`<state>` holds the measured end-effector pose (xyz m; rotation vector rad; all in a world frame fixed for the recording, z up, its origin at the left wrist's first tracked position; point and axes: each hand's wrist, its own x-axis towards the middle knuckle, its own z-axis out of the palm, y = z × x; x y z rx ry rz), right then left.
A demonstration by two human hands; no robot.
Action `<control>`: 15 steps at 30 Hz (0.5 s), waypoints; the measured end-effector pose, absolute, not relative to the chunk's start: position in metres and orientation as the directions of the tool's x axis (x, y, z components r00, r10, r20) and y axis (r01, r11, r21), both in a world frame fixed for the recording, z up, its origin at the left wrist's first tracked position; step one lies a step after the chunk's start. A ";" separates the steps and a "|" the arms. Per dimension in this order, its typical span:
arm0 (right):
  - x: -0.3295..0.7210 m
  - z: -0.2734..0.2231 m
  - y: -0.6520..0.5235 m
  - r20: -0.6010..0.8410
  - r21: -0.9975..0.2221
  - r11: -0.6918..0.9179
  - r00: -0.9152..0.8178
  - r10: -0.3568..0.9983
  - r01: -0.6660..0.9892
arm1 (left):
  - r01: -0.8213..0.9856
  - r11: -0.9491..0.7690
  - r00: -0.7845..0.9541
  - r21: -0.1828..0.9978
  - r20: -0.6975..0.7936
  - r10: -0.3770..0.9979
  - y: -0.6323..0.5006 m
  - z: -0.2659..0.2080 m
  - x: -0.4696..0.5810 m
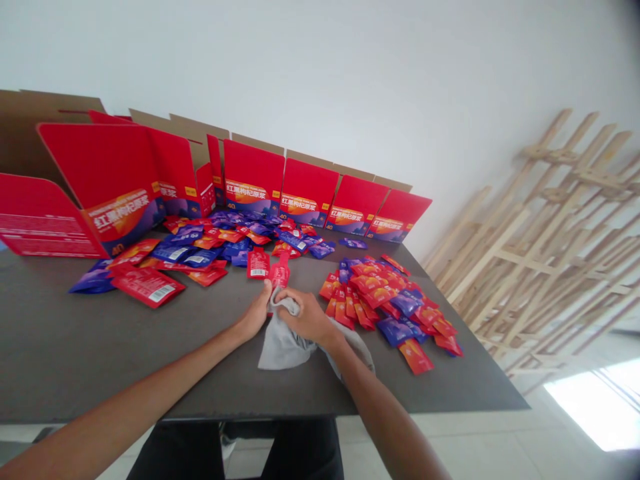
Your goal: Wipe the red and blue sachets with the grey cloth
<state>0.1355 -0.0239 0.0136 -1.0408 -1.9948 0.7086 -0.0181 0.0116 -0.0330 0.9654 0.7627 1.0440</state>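
Between my hands, near the middle of the table, is a red sachet (281, 272) with its narrow end pointing away from me. My left hand (259, 310) grips its left edge with fingers closed. My right hand (306, 319) is closed on a grey cloth (284, 345), pressed against the sachet's lower part. The cloth drapes over the table below and to the right, partly under my right forearm. Just left of the held sachet lies another red sachet (258, 264) with its barcode side up.
A mixed pile of red and purple sachets (200, 250) lies at the back left, another heap (380, 290) at the right. Open red boxes (254, 175) stand in a row along the wall. Wooden racks (530, 253) lean beyond the table's (210, 380) right edge.
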 end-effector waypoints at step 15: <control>0.139 0.011 -0.021 0.373 -0.754 0.563 -0.486 0.791 0.338 | -0.241 0.082 0.300 0.967 -0.006 0.954 0.013 -0.037 -0.020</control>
